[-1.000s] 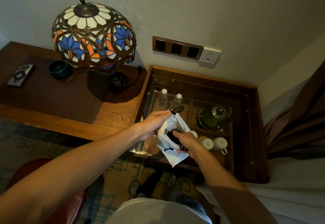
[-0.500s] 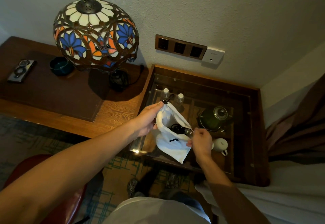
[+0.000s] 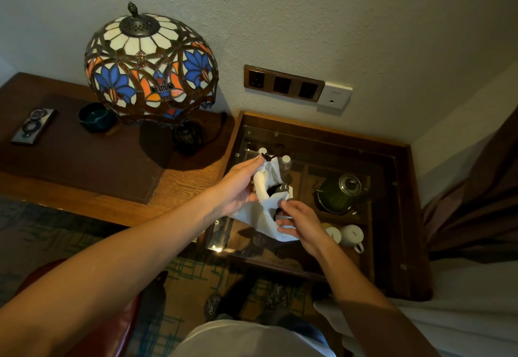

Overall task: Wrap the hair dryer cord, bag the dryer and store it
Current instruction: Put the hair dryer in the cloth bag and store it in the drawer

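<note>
Hands: left hand [image 3: 238,188] pinching white bag [image 3: 266,216], right hand [image 3: 298,223] alongside.

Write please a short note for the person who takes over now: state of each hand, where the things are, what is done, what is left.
Left hand: grip shut on the top edge of the white bag, near its black drawstring toggle.
Right hand: grip shut on the bag's lower side.
Hair dryer: dark, mostly inside the bag, part showing at the mouth. Bag is held in the air above the glass-topped cabinet.
Done: dryer is going in; cord cannot be seen.
Left: push it fully in, pull the drawstring, store the bag.
</note>
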